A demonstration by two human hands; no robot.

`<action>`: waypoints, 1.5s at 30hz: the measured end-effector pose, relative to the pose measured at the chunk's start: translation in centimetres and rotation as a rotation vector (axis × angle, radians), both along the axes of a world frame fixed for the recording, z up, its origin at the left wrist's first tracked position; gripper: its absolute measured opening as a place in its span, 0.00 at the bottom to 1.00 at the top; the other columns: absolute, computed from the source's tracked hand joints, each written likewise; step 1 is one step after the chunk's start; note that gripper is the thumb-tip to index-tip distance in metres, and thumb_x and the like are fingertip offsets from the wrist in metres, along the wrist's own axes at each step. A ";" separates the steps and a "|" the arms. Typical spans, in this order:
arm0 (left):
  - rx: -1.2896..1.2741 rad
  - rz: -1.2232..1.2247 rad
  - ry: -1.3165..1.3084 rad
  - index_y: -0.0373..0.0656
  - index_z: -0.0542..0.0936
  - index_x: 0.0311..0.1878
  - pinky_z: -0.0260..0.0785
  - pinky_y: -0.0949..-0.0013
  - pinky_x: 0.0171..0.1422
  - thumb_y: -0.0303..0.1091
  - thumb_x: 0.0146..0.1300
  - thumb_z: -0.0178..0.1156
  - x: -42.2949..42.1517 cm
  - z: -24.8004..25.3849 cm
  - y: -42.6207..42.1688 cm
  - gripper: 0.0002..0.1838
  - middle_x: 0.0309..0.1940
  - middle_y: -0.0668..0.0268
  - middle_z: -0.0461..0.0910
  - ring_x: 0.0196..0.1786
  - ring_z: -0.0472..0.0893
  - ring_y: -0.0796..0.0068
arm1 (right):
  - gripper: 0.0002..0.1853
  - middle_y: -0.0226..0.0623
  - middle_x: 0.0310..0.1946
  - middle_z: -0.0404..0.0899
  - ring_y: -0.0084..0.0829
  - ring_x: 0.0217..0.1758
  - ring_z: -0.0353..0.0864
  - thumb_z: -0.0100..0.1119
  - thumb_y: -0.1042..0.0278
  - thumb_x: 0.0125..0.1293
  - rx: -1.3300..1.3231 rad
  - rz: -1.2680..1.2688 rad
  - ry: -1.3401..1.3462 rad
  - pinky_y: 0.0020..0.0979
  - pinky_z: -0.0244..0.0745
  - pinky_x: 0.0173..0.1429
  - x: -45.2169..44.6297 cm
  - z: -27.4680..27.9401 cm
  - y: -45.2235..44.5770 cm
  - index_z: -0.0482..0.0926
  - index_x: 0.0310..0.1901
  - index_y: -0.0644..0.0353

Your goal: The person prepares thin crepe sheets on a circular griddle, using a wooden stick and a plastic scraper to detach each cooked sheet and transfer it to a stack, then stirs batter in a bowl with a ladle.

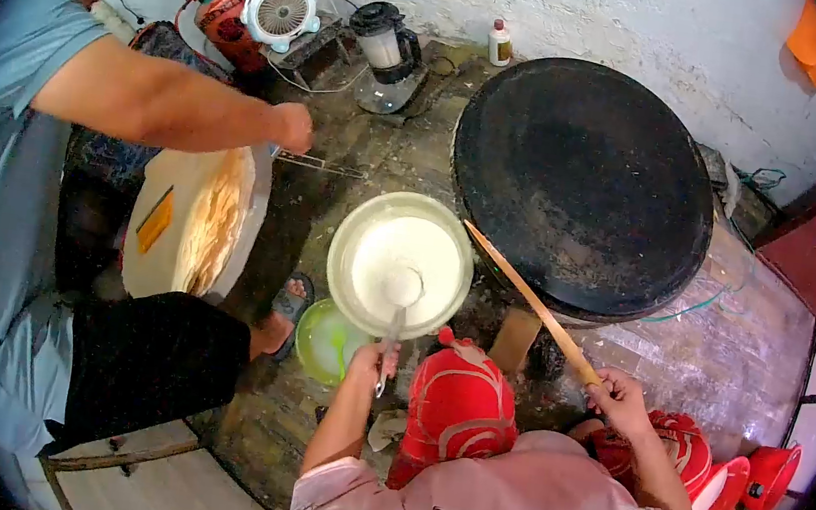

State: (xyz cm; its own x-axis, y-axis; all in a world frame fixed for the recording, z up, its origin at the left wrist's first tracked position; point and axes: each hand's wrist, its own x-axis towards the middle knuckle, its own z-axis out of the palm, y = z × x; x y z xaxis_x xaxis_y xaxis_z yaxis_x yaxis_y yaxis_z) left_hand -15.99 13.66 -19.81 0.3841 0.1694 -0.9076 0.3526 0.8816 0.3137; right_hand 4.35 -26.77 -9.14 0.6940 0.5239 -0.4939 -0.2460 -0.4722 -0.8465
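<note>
Left hand (pixel 373 364) reached forward, wrapped round a ladle (pixel 396 322) over the bowl (pixel 339 262)'s near rim — right hand (pixel 619 400), angled inward, gripping a wooden stick (pixel 542 313) by the griddle (pixel 582 184)'s near-left edge.

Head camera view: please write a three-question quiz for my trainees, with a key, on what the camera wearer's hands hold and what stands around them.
1. Fill in: the wearer's left hand holds a ladle; the large bowl contains ____ liquid.
2. The wearer's right hand holds: a) a cup; b) a wooden stick; c) a sponge.
3. True or false: in the picture, the blender stands left of the round black griddle.
Key: 1. white; 2. b; 3. true.
</note>
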 end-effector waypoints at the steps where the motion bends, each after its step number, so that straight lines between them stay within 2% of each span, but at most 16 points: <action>1: -0.035 0.007 -0.023 0.36 0.72 0.42 0.54 0.77 0.17 0.36 0.67 0.41 -1.1 -0.6 0.4 0.14 0.18 0.70 0.65 0.15 0.60 0.79 | 0.11 0.25 0.24 0.74 0.14 0.25 0.69 0.60 0.73 0.60 -0.009 -0.011 0.003 0.20 0.66 0.28 0.0 0.4 0.3 0.75 0.45 0.62; 4: -0.048 0.006 -0.116 0.36 0.71 0.43 0.52 0.76 0.18 0.39 0.68 0.42 -2.8 2.9 1.1 0.15 0.20 0.66 0.66 0.16 0.60 0.79 | 0.12 0.25 0.24 0.74 0.15 0.25 0.69 0.60 0.72 0.60 -0.026 -0.012 -0.019 0.20 0.66 0.30 0.1 -0.7 0.1 0.75 0.45 0.62; 5: -0.013 0.006 -0.143 0.38 0.72 0.44 0.52 0.77 0.18 0.38 0.68 0.42 -2.5 5.9 0.9 0.14 0.19 0.66 0.66 0.16 0.60 0.79 | 0.12 0.24 0.24 0.74 0.16 0.26 0.69 0.60 0.72 0.60 -0.034 -0.003 -0.049 0.20 0.67 0.32 0.2 -1.4 0.0 0.75 0.46 0.62; 9: 0.224 -0.017 -0.121 0.37 0.73 0.47 0.51 0.79 0.16 0.38 0.65 0.46 -0.6 15.4 0.5 0.15 0.19 0.67 0.68 0.15 0.59 0.81 | 0.13 0.26 0.27 0.75 0.17 0.29 0.71 0.60 0.73 0.59 0.010 -0.016 -0.073 0.20 0.67 0.35 0.9 -1.8 0.4 0.75 0.46 0.63; 13: 0.412 -0.069 -0.246 0.35 0.73 0.48 0.51 0.78 0.14 0.40 0.65 0.49 2.6 23.2 0.9 0.17 0.18 0.65 0.71 0.14 0.61 0.80 | 0.12 0.28 0.31 0.77 0.17 0.30 0.72 0.59 0.74 0.59 0.090 -0.031 -0.014 0.20 0.68 0.35 2.1 -1.4 1.0 0.75 0.46 0.63; 19: 0.495 -0.089 -0.423 0.37 0.72 0.51 0.54 0.78 0.16 0.46 0.66 0.47 10.4 28.7 1.2 0.21 0.20 0.65 0.71 0.14 0.62 0.80 | 0.10 0.27 0.30 0.79 0.18 0.30 0.74 0.59 0.72 0.60 0.067 -0.077 -0.044 0.22 0.68 0.33 4.3 -1.5 0.7 0.75 0.43 0.63; 24: 0.399 -0.093 -0.528 0.38 0.72 0.48 0.57 0.76 0.18 0.44 0.66 0.46 18.3 24.6 1.6 0.18 0.22 0.65 0.70 0.17 0.65 0.78 | 0.15 0.30 0.32 0.80 0.18 0.31 0.74 0.58 0.70 0.59 0.027 -0.072 -0.282 0.24 0.69 0.35 6.5 -0.4 1.3 0.74 0.48 0.60; 26: 0.416 -0.066 -0.502 0.39 0.73 0.45 0.57 0.76 0.17 0.41 0.66 0.45 21.5 22.0 0.9 0.15 0.21 0.65 0.70 0.17 0.66 0.77 | 0.21 0.37 0.36 0.81 0.28 0.33 0.79 0.58 0.70 0.57 0.063 -0.119 -0.402 0.28 0.72 0.38 7.6 0.9 2.5 0.73 0.54 0.56; 27: 0.478 -0.051 -0.471 0.39 0.73 0.44 0.58 0.75 0.16 0.39 0.66 0.45 23.0 20.4 0.4 0.14 0.20 0.64 0.70 0.17 0.66 0.76 | 0.21 0.37 0.36 0.81 0.28 0.33 0.79 0.58 0.70 0.57 0.060 -0.124 -0.404 0.28 0.72 0.38 8.2 1.4 3.0 0.73 0.54 0.56; 30: 0.473 0.002 -0.432 0.40 0.69 0.35 0.59 0.73 0.15 0.34 0.64 0.44 25.9 16.9 -1.1 0.09 0.20 0.60 0.71 0.15 0.67 0.73 | 0.25 0.49 0.42 0.78 0.48 0.40 0.78 0.59 0.70 0.53 -0.039 -0.034 -0.839 0.37 0.74 0.44 10.1 2.8 4.8 0.71 0.57 0.52; 33: 0.419 0.030 -0.445 0.41 0.67 0.32 0.59 0.71 0.15 0.33 0.62 0.44 27.3 14.2 -2.3 0.06 0.19 0.61 0.70 0.16 0.67 0.73 | 0.25 0.47 0.40 0.78 0.46 0.39 0.78 0.58 0.71 0.53 -0.075 0.014 -0.926 0.37 0.74 0.43 11.7 2.7 6.6 0.72 0.56 0.52; 34: 0.485 0.000 -0.433 0.42 0.65 0.30 0.59 0.71 0.15 0.33 0.62 0.44 27.3 13.6 -2.9 0.07 0.19 0.63 0.69 0.16 0.67 0.74 | 0.23 0.47 0.39 0.79 0.45 0.41 0.79 0.56 0.76 0.52 -0.050 0.022 -0.962 0.32 0.73 0.45 11.9 3.4 7.6 0.75 0.53 0.56; 37: 0.546 -0.027 -0.441 0.41 0.70 0.38 0.62 0.73 0.18 0.29 0.62 0.47 26.8 12.0 -4.1 0.05 0.20 0.66 0.71 0.18 0.69 0.76 | 0.23 0.46 0.35 0.79 0.44 0.37 0.79 0.56 0.76 0.51 -0.155 0.111 -0.829 0.33 0.74 0.41 13.2 4.3 9.9 0.75 0.52 0.54; 38: 0.548 -0.031 -0.438 0.41 0.70 0.38 0.62 0.73 0.18 0.29 0.62 0.47 26.7 12.1 -4.6 0.05 0.20 0.66 0.71 0.18 0.69 0.76 | 0.23 0.45 0.31 0.78 0.43 0.33 0.78 0.56 0.76 0.51 -0.089 0.106 -0.921 0.34 0.74 0.38 13.7 3.3 10.4 0.75 0.52 0.52; 40: 0.551 -0.006 -0.367 0.39 0.70 0.47 0.62 0.75 0.17 0.27 0.64 0.46 26.5 12.2 -5.2 0.10 0.20 0.69 0.68 0.17 0.67 0.80 | 0.23 0.45 0.31 0.78 0.43 0.32 0.78 0.57 0.76 0.50 -0.063 0.093 -0.950 0.34 0.74 0.37 14.5 2.1 11.0 0.76 0.52 0.52; 45: 0.629 0.022 -0.365 0.36 0.72 0.50 0.60 0.77 0.18 0.23 0.59 0.53 25.5 11.9 -5.3 0.14 0.20 0.68 0.71 0.17 0.68 0.79 | 0.23 0.44 0.31 0.79 0.43 0.33 0.79 0.57 0.75 0.50 -0.050 0.043 -0.846 0.34 0.74 0.37 14.4 3.5 10.9 0.76 0.51 0.51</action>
State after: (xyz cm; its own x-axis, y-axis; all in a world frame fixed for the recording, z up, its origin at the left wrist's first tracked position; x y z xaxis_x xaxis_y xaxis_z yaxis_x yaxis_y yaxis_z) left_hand 9.51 8.37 -7.88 0.6339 0.6286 -0.4505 0.1127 0.5012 0.8580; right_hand 18.72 -15.83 -5.60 0.8202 0.5495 0.1592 0.4796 -0.5087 -0.7150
